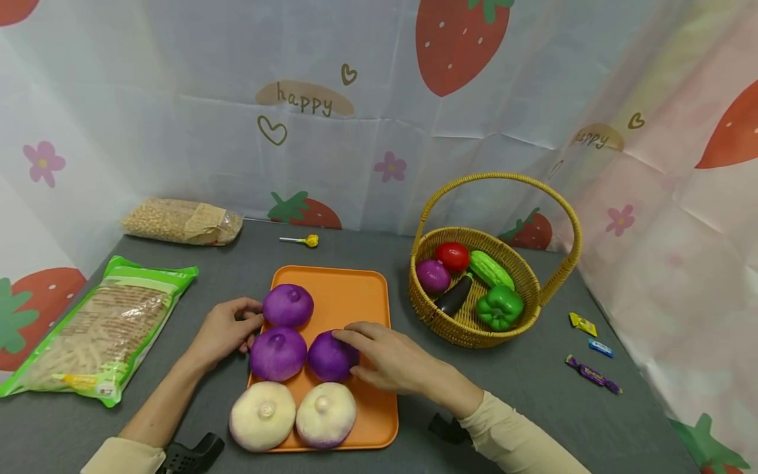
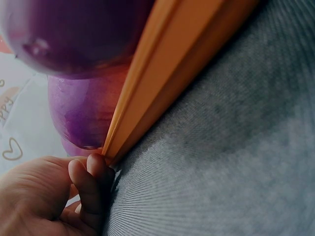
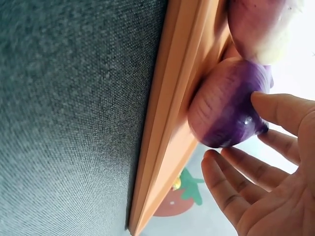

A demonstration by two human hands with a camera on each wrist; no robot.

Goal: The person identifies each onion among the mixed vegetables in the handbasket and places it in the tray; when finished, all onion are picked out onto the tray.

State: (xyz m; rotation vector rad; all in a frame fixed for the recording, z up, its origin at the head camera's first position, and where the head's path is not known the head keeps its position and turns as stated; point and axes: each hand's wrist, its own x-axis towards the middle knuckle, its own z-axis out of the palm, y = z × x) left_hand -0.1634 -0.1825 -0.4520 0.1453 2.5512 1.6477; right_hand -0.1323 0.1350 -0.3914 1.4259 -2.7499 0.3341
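Item: purple onion [image 1: 329,356], on the orange tray [image 1: 355,299], middle row, right. I see my right hand [image 1: 387,359] laid over it, fingers straight, spread, touching. My left hand [image 1: 225,331] rests at the tray's left rim, fingertips [image 2: 93,167] curled against the edge.

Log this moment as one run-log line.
left hand: touching orange tray edge | right hand: fingers resting on purple onion | basket: untouched
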